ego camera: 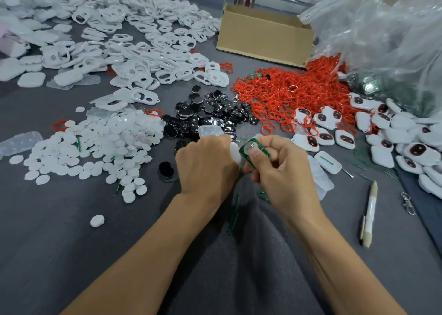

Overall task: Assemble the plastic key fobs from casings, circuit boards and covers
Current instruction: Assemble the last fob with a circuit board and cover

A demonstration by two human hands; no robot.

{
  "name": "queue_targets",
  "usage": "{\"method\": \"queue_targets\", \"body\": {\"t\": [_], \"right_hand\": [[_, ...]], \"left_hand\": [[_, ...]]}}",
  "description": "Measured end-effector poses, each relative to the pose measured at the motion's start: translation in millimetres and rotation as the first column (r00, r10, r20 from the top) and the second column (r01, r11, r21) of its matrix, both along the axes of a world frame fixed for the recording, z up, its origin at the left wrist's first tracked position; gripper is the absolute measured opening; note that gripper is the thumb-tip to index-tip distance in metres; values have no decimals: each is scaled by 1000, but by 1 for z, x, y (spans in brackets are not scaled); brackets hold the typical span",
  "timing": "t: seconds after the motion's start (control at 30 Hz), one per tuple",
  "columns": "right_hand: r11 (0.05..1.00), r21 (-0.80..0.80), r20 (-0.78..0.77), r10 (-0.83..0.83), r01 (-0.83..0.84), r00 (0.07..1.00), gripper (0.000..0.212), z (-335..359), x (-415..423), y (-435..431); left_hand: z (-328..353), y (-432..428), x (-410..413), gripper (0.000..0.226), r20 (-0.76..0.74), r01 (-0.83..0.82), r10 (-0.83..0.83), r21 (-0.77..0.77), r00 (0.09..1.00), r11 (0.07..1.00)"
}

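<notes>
My right hand [282, 171] pinches a small green circuit board [248, 150] between thumb and fingers at the centre of the view. My left hand [205, 166] is closed around a white casing [235, 153] that touches the board's left edge. White round covers [100, 144] lie heaped to the left. Black oval pieces [210, 113] are piled just beyond my hands. White casings with cut-outs [143, 51] spread across the back left. Finished white fobs with dark windows [382, 135] are stacked at the right.
A tangle of red rings [291, 92] lies at the centre right beside a cardboard box [263, 34]. A big clear plastic bag [387, 32] fills the upper right. A pen [369, 214] and a metal clasp [407, 203] rest at the lower right on grey cloth.
</notes>
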State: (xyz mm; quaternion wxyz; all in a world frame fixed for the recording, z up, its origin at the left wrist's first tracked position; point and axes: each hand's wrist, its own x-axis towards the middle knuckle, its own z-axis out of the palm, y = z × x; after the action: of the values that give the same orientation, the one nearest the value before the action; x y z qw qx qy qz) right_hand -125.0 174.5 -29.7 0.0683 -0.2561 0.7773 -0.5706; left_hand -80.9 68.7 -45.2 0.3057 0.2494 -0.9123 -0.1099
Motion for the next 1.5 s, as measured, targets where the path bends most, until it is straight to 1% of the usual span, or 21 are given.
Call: {"method": "queue_targets", "body": {"t": [0.07,0.2,0.3,0.37,0.43,0.53,0.67,0.77,0.9,0.93,1.07,1.2,1.3,1.4,1.5], "right_hand": [[1000,27,-53,-4,5,999,17,-1,-1,0],[998,69,-129,10,-1,992,15,-3,-5,0],[996,90,-172,5,11,985,13,-3,-7,1],[993,111,-199,-27,50,980,9,-4,-9,2],[989,127,-195,-55,81,979,7,-5,-11,2],[989,113,-162,-76,95,984,7,-4,-14,2],[988,141,-177,-39,64,983,7,-4,-16,4],[976,207,-287,-10,73,958,8,-5,-15,5],[957,265,-465,19,119,885,8,-9,-10,4],[950,283,-487,26,129,873,8,-9,-10,4],[955,287,-404,50,74,913,14,-9,-13,6],[974,223,-316,22,51,948,19,-9,-12,3],[976,206,-320,2,67,947,17,-10,-11,1],[978,204,-318,20,48,948,14,-10,-12,1],[973,230,-333,64,16,941,18,-10,-14,2]], "left_hand": [[-5,-1,0,47,-6,-7,7,3,1000,1000],[-6,0,0,49,-59,-6,6,3,998,1000],[-8,-1,-1,43,-51,10,-9,18,999,1000],[-10,-2,-3,33,-23,66,-65,38,998,997],[-11,-2,-5,28,-31,141,-138,105,990,984],[-12,-2,-7,29,-75,245,-234,197,969,949],[-14,-4,-6,35,-114,256,-235,225,965,940],[-14,-3,-5,33,-91,245,-231,206,969,947],[-15,-1,-4,26,-65,229,-222,139,973,963],[-15,0,-4,26,-57,234,-229,125,972,964],[-17,0,-3,30,-38,233,-230,116,972,966],[-17,-2,-3,28,-97,252,-237,195,967,948],[-16,-3,-3,31,-110,278,-260,201,959,939],[-16,-3,-2,33,-104,285,-268,205,958,936],[-16,-3,-2,31,-95,281,-266,234,959,931]]}}
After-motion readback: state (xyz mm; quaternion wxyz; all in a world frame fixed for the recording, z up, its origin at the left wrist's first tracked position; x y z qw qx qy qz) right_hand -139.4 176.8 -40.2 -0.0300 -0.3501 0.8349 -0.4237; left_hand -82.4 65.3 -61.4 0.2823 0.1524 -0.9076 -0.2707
